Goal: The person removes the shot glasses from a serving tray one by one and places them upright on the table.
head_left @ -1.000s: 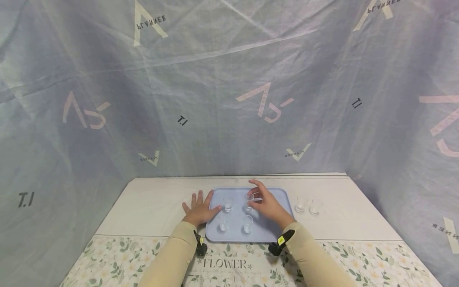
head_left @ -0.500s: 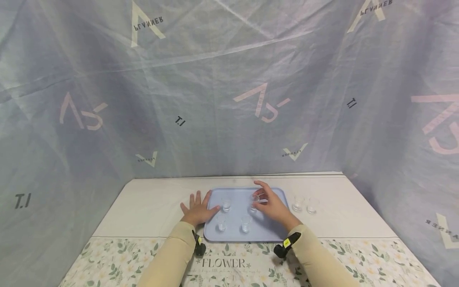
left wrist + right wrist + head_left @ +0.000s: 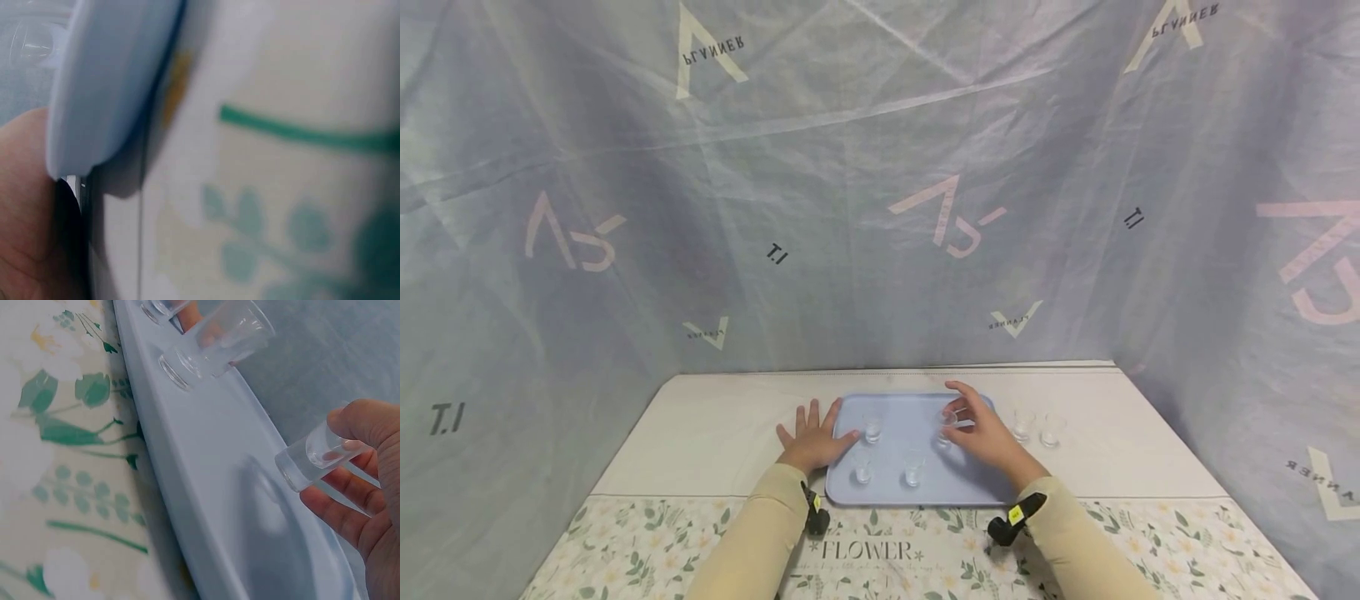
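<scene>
Clear glass (image 3: 306, 457) is pinched in the right grip (image 3: 985, 433), the left grip (image 3: 812, 442) spread wide against the tray (image 3: 906, 423).

A big gray-blue cloth (image 3: 842, 292) hangs at the back and down both sides, and I can see soft folds in it. It has pale yellow shapes (image 3: 683, 58), pink shapes (image 3: 946, 208) and black letters (image 3: 448, 419) that say "T.I". The word "PLANNER" (image 3: 713, 51) looks flipped over. The table cover (image 3: 722, 433) is plain white at the far part. A thin dark line (image 3: 670, 495) goes across it, and the near part has pale flowers (image 3: 62, 575) and green leaves (image 3: 94, 390). There I can read "FLOWER" (image 3: 867, 550) in dark letters. The writing under it is too tiny for me.
</scene>
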`<action>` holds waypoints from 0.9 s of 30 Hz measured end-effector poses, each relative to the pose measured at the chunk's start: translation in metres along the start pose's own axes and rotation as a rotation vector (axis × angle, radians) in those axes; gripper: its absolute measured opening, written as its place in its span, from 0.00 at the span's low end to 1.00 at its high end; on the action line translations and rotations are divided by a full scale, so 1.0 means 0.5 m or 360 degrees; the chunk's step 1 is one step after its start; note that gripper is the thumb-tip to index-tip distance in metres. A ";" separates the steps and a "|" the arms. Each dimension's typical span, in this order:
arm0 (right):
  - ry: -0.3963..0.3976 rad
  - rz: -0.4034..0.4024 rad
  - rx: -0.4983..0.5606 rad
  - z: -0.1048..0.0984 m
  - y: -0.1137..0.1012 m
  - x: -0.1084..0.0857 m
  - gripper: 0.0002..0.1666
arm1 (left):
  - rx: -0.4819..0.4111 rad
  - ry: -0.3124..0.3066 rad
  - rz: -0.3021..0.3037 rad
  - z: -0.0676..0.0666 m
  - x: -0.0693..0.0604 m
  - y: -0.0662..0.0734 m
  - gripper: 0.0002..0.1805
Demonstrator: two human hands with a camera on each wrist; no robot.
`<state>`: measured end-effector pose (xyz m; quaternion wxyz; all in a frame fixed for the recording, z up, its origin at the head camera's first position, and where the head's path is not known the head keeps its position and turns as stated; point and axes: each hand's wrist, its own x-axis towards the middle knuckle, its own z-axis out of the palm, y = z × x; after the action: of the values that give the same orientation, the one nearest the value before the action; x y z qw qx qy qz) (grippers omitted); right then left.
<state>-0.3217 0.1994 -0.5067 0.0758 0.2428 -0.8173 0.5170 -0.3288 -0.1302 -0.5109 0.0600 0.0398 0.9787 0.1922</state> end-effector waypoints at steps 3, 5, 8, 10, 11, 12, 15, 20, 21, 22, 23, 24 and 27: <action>0.0023 0.0005 -0.0040 -0.012 0.002 -0.009 0.48 | -0.0013 0.0001 0.0002 0.005 0.006 -0.002 0.46; 0.0030 -0.0003 -0.0048 -0.021 0.003 -0.015 0.48 | -0.0019 -0.0002 0.0000 0.012 0.011 -0.008 0.47; 0.0030 -0.0001 -0.0037 -0.033 0.003 -0.024 0.48 | -0.0027 -0.0011 -0.0009 0.018 0.015 -0.013 0.48; 0.0037 0.0004 -0.0030 -0.041 0.003 -0.029 0.48 | -0.0025 -0.0021 -0.0010 0.022 0.018 -0.017 0.49; 0.0041 0.0006 -0.0027 -0.045 0.003 -0.031 0.48 | -0.0027 -0.0022 -0.0006 0.021 0.018 -0.017 0.50; 0.0047 0.0003 -0.0023 -0.049 0.004 -0.033 0.48 | -0.0031 -0.0021 -0.0007 0.017 0.016 -0.014 0.49; 0.0070 0.0012 -0.0020 -0.059 0.008 -0.041 0.48 | -0.0038 -0.0002 0.0011 0.011 0.012 -0.012 0.49; 0.0094 0.0034 -0.0061 -0.072 -0.001 -0.058 0.48 | -0.0003 0.0007 0.0015 0.003 0.002 -0.006 0.47; 0.0097 0.0040 -0.0077 -0.074 -0.004 -0.060 0.48 | 0.0003 0.0005 0.0013 0.003 0.001 -0.006 0.47; 0.0100 0.0042 -0.0085 -0.076 -0.008 -0.063 0.48 | 0.0002 0.0007 0.0014 0.003 0.001 -0.005 0.47; 0.0102 0.0043 -0.0094 -0.078 -0.013 -0.066 0.48 | -0.0003 0.0003 0.0016 0.004 0.001 -0.005 0.47; 0.0107 0.0041 -0.0097 -0.080 -0.019 -0.068 0.48 | -0.0010 0.0011 0.0022 0.005 0.001 -0.005 0.47; 0.0118 0.0025 -0.0076 -0.088 -0.045 -0.078 0.47 | -0.0017 0.0000 0.0022 0.009 0.005 -0.006 0.47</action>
<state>-0.2826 0.2431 -0.4833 0.1076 0.2152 -0.8280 0.5064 -0.3306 -0.1313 -0.5165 0.0588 0.0463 0.9774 0.1978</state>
